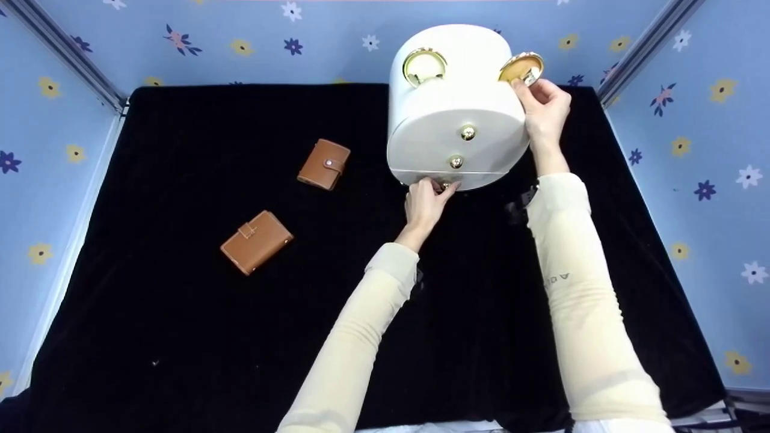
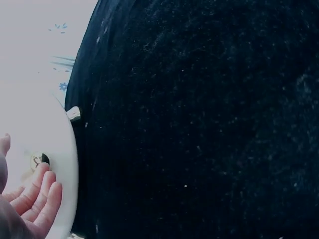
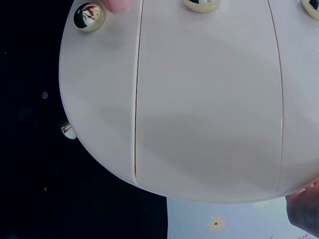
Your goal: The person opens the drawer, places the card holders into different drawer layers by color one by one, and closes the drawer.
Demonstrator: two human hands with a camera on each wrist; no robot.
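The left hand [image 1: 424,203] has thumb and fingers loosely parted around the lowest knob [image 1: 446,186]; the left wrist view shows a fingertip at the knob, with the thumb apart. The right hand [image 1: 546,108] pinches the right gold ring [image 1: 518,68] on the side of a white cabinet [image 1: 457,99]. That cabinet stands just beyond the left hand and just left of the right hand; the left gold ring [image 1: 408,64] sits across from the gripped one.

The head view gives the whole cabinet, with the middle knob [image 1: 456,162] and upper knob [image 1: 468,133] above the left hand. The right wrist view adds two thin drawer seams and a small gold foot [image 3: 69,130] under the rim.

Only the head view shows two brown cases left of the left hand: a snapped one [image 1: 325,164] slightly farther off, and a strapped one [image 1: 257,242] nearer the person. Black cloth [image 1: 289,337] covers the desk below both hands; flowered blue walls [image 1: 337,36] stand beyond.
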